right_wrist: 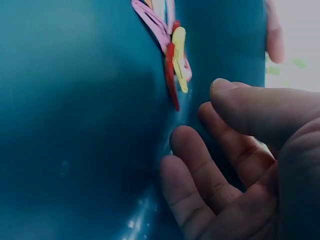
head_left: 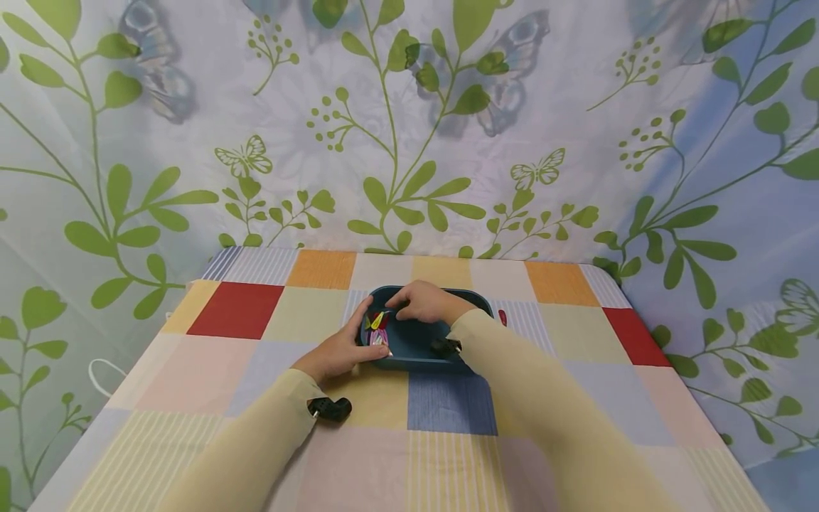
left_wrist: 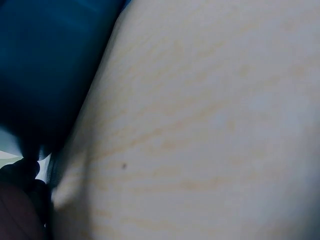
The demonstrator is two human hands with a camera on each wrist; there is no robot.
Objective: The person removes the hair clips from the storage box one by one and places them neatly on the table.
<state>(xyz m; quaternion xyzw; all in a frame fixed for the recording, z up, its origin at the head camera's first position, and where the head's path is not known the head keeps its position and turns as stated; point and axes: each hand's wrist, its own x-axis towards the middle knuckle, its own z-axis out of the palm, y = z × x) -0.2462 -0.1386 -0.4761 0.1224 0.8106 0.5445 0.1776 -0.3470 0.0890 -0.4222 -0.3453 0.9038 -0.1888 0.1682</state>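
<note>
A dark teal tray (head_left: 422,366) lies on the table with several snap hair clips at its left end. A yellow hair clip (right_wrist: 179,55) lies against a red one (right_wrist: 171,75), beside a pink one (right_wrist: 154,27). My left hand (head_left: 342,350) holds the tray's left end, thumb at the near rim and fingers along the side. Over the tray's far left part, my right hand (head_left: 425,302) reaches in, its fingers loosely bent close to the clips. The right wrist view shows nothing between thumb and fingertips. The left wrist view shows mostly cloth and the tray's outer wall (left_wrist: 45,65).
A small red item (head_left: 502,317) lies on the patchwork tablecloth (head_left: 358,455) just right of the tray. A white cable (head_left: 96,377) loops at the table's left edge. Behind the table hangs a leaf-patterned curtain (head_left: 288,121).
</note>
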